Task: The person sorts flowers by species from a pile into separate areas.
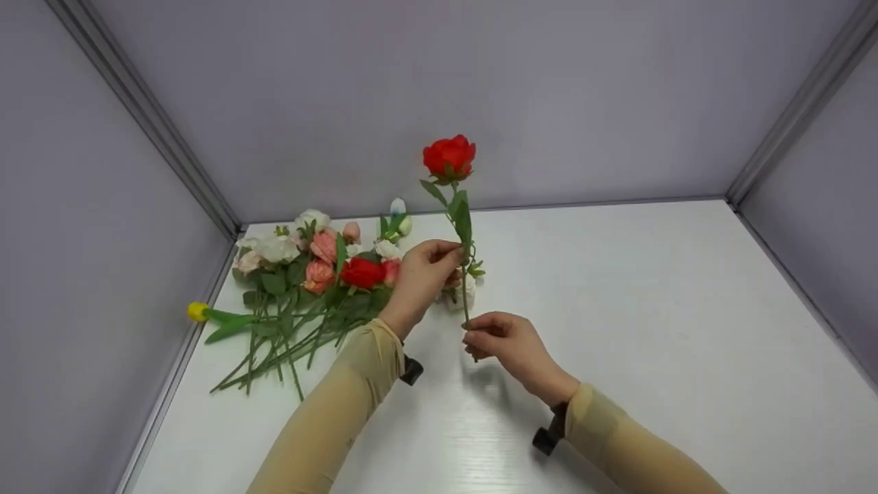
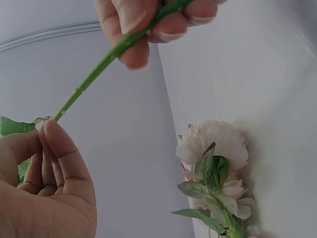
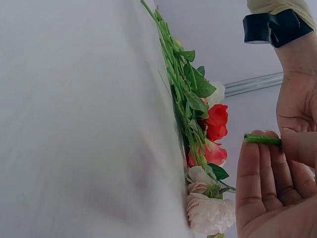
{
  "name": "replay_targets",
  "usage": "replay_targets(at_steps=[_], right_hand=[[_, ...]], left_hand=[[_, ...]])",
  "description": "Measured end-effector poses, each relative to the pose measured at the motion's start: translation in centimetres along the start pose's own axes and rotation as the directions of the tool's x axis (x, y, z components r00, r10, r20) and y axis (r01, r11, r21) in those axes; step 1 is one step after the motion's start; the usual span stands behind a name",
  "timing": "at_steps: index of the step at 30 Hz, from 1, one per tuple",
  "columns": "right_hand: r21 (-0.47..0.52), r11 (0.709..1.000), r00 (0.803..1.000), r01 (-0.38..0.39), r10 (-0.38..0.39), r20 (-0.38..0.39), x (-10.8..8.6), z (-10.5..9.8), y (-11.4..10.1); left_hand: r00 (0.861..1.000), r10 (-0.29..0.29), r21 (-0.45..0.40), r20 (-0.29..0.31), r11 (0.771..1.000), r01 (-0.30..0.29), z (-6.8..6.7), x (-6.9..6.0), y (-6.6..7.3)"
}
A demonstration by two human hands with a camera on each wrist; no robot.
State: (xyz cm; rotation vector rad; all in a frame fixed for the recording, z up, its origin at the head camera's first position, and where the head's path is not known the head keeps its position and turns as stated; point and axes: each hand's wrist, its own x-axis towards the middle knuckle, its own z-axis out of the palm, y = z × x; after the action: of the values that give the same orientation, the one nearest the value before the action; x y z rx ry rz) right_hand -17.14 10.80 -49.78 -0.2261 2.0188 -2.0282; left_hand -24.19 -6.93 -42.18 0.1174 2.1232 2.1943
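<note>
A red artificial rose (image 1: 448, 158) with green leaves stands upright above the white table, held by both hands. My left hand (image 1: 424, 278) pinches its stem (image 2: 91, 77) just under the leaves, between thumb and fingers. Lower down, near the cut end, my right hand (image 1: 511, 346) pinches the same stem; its short tip (image 3: 262, 139) pokes out past the fingers in the right wrist view. Behind the left hand lies a pile of flowers, among them another red rose (image 1: 362, 273) and a pale blossom (image 2: 213, 144), partly hidden by that hand in the head view.
Left on the table (image 1: 617, 309), the pile holds white roses (image 1: 274, 248), coral-pink flowers (image 1: 319, 274) and a white tulip (image 1: 398, 206). A yellow tulip (image 1: 197, 311) overhangs the table's left edge. Grey panels (image 1: 583, 103) wall in the back and sides.
</note>
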Motion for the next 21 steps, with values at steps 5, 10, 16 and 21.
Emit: replay_targets(at_steps=[5, 10, 16, 21], right_hand=[[-0.001, 1.000, 0.998, -0.015, 0.015, -0.061, 0.2, -0.2, 0.1], [-0.004, 0.999, 0.994, -0.038, 0.038, -0.104, 0.4, 0.1, 0.0], [0.033, 0.998, 0.992, -0.057, 0.060, -0.107, 0.5, 0.2, 0.4], [0.091, 0.992, 0.991, -0.090, 0.098, -0.092, 0.5, 0.0, 0.4]], left_hand=[[0.999, -0.044, 0.016, 0.032, 0.999, 0.043, 0.1, -0.2, -0.7], [0.998, -0.049, 0.083, 0.026, 0.995, 0.046, 0.5, -0.2, -1.5], [0.998, -0.059, 0.044, -0.022, 0.997, 0.060, 1.0, -0.2, -1.9], [0.995, -0.092, -0.043, -0.029, 0.995, 0.091, 1.2, -0.2, -2.0]])
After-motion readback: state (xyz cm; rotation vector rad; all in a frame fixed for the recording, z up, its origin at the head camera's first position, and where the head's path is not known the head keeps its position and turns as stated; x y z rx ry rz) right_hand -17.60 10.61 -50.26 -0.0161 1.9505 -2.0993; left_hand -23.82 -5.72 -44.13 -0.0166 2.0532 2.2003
